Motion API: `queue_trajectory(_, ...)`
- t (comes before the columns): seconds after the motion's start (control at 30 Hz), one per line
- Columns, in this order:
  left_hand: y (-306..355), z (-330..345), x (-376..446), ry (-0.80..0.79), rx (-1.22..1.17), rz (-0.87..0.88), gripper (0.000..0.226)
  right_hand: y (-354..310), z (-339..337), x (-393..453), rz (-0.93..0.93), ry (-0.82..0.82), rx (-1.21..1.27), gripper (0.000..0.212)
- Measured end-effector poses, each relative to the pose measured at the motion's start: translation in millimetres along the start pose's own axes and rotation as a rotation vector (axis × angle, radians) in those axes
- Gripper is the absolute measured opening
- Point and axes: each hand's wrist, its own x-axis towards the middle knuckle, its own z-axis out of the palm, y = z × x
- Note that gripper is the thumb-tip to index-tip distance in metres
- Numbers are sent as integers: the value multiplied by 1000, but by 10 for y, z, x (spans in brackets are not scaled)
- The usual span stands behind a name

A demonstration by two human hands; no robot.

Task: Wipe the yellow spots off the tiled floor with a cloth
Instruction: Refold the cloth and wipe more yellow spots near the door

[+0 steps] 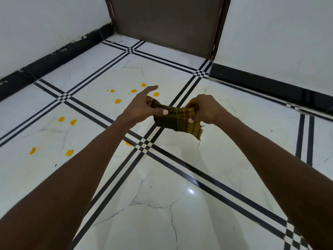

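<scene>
Together, the left hand point(142, 107) and right hand point(203, 109) gripped the bunched cloth point(177, 120) above the floor point(162, 204), near yellow spots point(118, 101).

Two hands, left point(142, 107) and right point(203, 109), one cloth point(177, 121), about eleven yellow spots point(118, 101), one door point(167, 24).

Both hands, left hand point(142, 107) and right hand point(203, 109), grip a bunched cloth point(177, 120) mid-frame above the tiled floor point(162, 204); yellow spots point(118, 101) at left.
</scene>
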Motion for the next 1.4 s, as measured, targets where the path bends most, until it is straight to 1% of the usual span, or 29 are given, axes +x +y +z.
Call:
queue_trajectory(0.07, 33, 21, -15, -64, 151, 27, 90, -25, 10, 10, -46, 19, -115, 46)
queue_trajectory(0.13, 24, 68, -14, -84, 296, 30, 80, -26, 25, 10, -69, 60, -178, 38)
queue_trajectory(0.23, -32, 153, 16, -56, 448, 17, 68, -19, 50, -2, -70, 136, -202, 22)
queue_trajectory(0.3, -58, 190, 43, -29, 514, 3, 66, -3, 86, 0, -61, 143, -219, 15)
queue_trajectory(0.37, -60, 206, 65, -19, 572, 4, 68, 19, 131, -4, -73, 121, -245, 16)
queue_trajectory(0.47, -23, 216, 60, -71, 676, -1, 64, 64, 167, 10, -93, 51, -263, 22)
queue_trajectory(0.53, -29, 198, 80, -105, 720, -15, 49, 73, 150, 11, -102, 28, -215, 26)
queue_trajectory(0.6, -54, 142, 104, -97, 716, -29, 29, 73, 115, 15, -112, 32, -124, 29)
queue_trajectory(0.63, -80, 89, 118, -81, 679, -27, 21, 72, 92, 15, -105, 38, -47, 29)
queue_trajectory(0.67, -75, 22, 111, -65, 614, -21, 15, 65, 51, -4, -78, 43, 80, 29)
queue_trajectory(0.77, 36, -212, -59, -19, 287, -6, 7, -3, -57, -107, 60, 4, 632, 20)
queue_trajectory(0.83, 187, -370, -242, 3, 7, -87, 15, -118, -143, -190, 140, -23, 934, 24)
queue_trajectory(0.9, 359, -470, -382, 7, -206, -154, 27, -300, -243, -325, 219, -60, 1111, 28)
queue_trajectory(0.97, 559, -533, -545, 35, -330, -206, 35, -570, -365, -475, 323, -99, 1212, 31)
queue_trajectory(1.07, 836, -647, -823, 131, -394, -263, 42, -990, -577, -681, 461, -138, 1360, 38)
queue_trajectory(1.17, 1162, -783, -1166, 222, -442, -335, 37, -1426, -844, -973, 466, -249, 1429, 38)
queue_trajectory(1.23, 1393, -964, -1420, 270, -518, -397, 34, -1694, -976, -1186, 444, -314, 1503, 47)
queue_trajectory(1.27, 1543, -1106, -1581, 291, -553, -429, 33, -1854, -1059, -1303, 462, -343, 1544, 51)
queue_trajectory(1.3, 1688, -1213, -1739, 304, -576, -457, 33, -1997, -1120, -1425, 492, -367, 1580, 51)
queue_trajectory(1.4, 2082, -1641, -2275, 362, -592, -506, 27, -2637, -1388, -1792, 604, -414, 1588, 36)
